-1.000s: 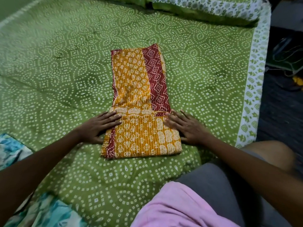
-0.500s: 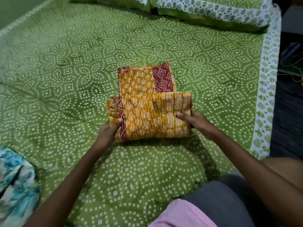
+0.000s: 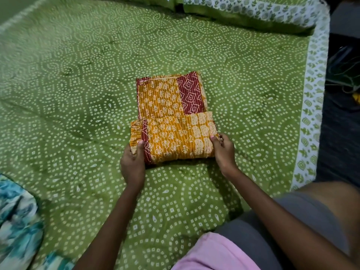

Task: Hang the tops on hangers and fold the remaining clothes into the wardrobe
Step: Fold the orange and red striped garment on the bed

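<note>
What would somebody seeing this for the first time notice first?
The mustard-yellow and maroon printed garment, partly folded, lies mid-frame on the green dotted bedsheet. The left hand and right hand pinch the near folded layer at its two sides, thumbs on top. A blue floral cloth lies at the lower left edge, and pillows in the matching green print sit along the top.
</note>
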The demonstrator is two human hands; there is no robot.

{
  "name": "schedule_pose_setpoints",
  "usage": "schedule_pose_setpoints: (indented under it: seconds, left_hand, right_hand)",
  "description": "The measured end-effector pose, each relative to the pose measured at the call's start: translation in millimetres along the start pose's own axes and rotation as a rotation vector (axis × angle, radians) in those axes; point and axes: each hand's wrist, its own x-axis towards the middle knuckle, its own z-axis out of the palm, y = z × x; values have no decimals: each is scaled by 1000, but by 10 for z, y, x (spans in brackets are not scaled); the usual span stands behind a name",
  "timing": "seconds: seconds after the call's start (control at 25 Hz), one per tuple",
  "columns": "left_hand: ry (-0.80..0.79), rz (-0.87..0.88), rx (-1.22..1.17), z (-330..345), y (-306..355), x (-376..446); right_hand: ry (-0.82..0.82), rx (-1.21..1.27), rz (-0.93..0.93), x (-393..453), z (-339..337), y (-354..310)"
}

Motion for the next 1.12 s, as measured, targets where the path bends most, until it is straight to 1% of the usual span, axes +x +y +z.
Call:
schedule_pose_setpoints:
  seconds: [0.08,0.16,0.24,0.28,0.32,0.36,0.44,0.52,0.6,0.76,0.92,0.96,1.0,1.08,1.12]
  left_hand:
    - [-10,57,51,2,-7,67]
    - [7,107,56,-28,12,42]
    - [50,155,-7,-94,33,-68]
    - [76,205,2,-147,15,-158]
    - [88,243,67,-199,-49,-259]
    - [81,267,190,-238,-116,-368]
    - [61,236,436,-260,-302,-533]
    - [39,178,514,-214,-377,-593]
    - [30,123,491,-131,-320,-587]
    - [92,96,378,-58,-248,-477]
    - [4,68,391,-1,-157,-372]
    - [-15,95,366,-17,-99,-340]
    - [-28,170,343,-72,-37,-301]
    - [-63,379,337,-269,6,-171]
    - [-94,442,369,-371,-40,-100]
  right_hand:
    - [3,-154,-57,-29,17,69]
    - [-22,-231,-44,-36,-3,127]
    - [-80,-170,-11,7,-61,134]
    - [-105,-134,-4,12,-94,115]
    - [-125,-105,4,7,-123,102]
    - [-142,-83,9,0,-140,92]
    - [-158,-59,15,-11,-148,101]
    - [-165,-32,26,-20,-136,103]
    - [-158,7,65,-21,-139,86]
    - [-168,159,143,5,-122,49]
    - [-111,224,206,-31,-10,14]
    - [-89,213,205,-18,8,-28]
    - [-69,207,191,1,4,-79]
    - [-5,221,120,63,-32,-163]
    - [25,212,89,78,-56,-199]
